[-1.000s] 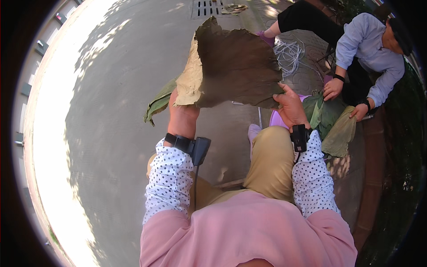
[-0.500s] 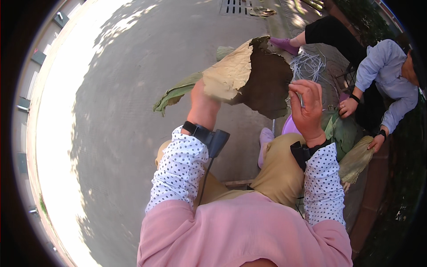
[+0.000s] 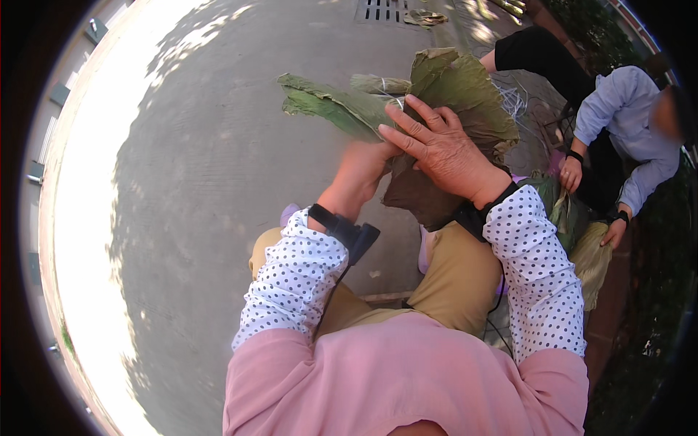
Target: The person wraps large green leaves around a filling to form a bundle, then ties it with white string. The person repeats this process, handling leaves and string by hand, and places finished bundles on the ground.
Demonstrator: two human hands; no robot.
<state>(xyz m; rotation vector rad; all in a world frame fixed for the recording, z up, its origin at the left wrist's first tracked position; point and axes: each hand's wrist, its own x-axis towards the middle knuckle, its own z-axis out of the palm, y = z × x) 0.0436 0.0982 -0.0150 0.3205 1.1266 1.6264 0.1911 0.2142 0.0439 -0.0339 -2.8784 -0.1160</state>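
In front of my knees I hold large dried leaves, crinkled and folded. A broad olive-green leaf fans out beyond my right hand, a narrow green fold sticks out to the left, and a dark brown part hangs below. My left hand, slightly blurred, is closed around the gathered leaves from below. On top of them lies my right hand, palm down with its fingers stretched and spread. Its fingertips reach over the gathered middle, close to my left hand. What lies under the palm is hidden.
Past the leaves, a pale green bundle lies on the ground. White strings are heaped to the right. A seated co-worker holds other dried leaves. A drain grate is at the far edge.
My right hand has moved left from beside the leaf onto it, its fingers spreading. My left hand has shifted right and up. The leaf has turned from its tan side to its green side.
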